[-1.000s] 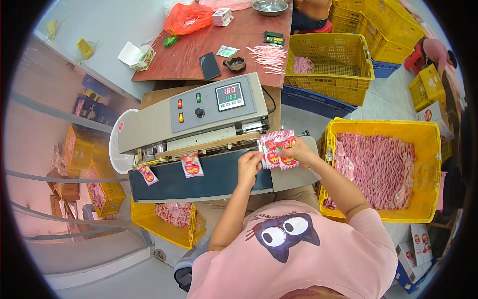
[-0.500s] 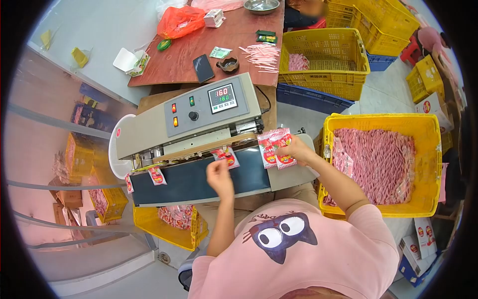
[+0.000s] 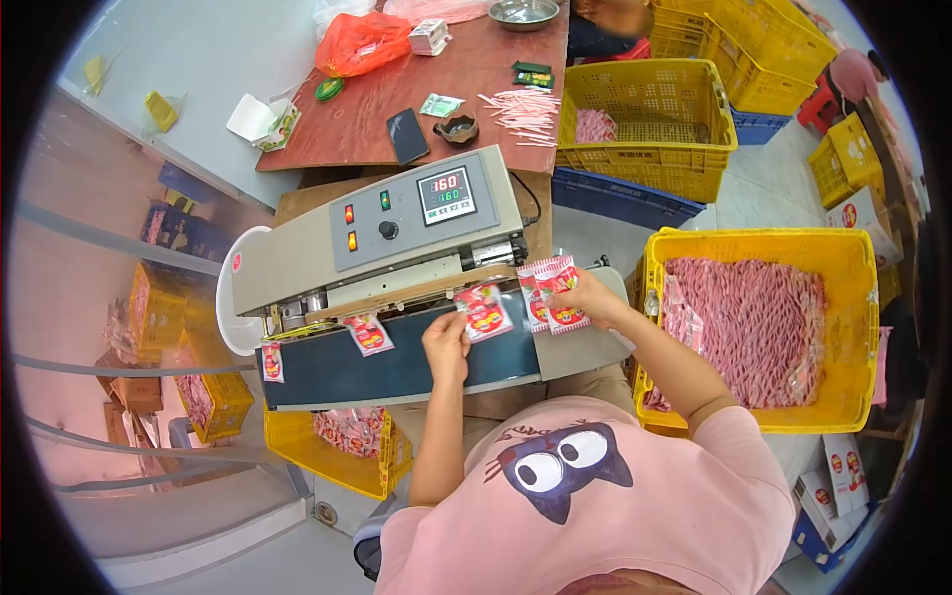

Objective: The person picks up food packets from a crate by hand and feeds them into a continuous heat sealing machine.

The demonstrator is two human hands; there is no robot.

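Note:
My left hand [image 3: 446, 347] pinches the lower left edge of a red-and-white sachet [image 3: 484, 313] at the sealing machine's edge, over the dark conveyor belt [image 3: 416, 365]. In my right hand [image 3: 592, 300] are a few similar sachets [image 3: 551, 297], fanned out above the right end of the belt. Two more sachets hang along the band sealer [image 3: 307, 238]: one sachet [image 3: 368, 335] left of my left hand, another sachet [image 3: 273, 362] near the far left end. The sealer's display [image 3: 446, 194] reads 160 in red and green.
To my right stands a yellow crate [image 3: 659, 416] full of pink sachets. Another yellow crate [image 3: 645, 154] is behind it on a blue one. The red-brown table [image 3: 367, 104] holds a phone [image 3: 407, 136], pink-white sticks [image 3: 526, 114] and a red bag [image 3: 359, 45]. A yellow crate [image 3: 397, 466] sits below the belt.
My left hand has moved slightly right and closed on another sachet. The sachets along the sealer have travelled left. My right hand has stayed nearly in place with its sachets.

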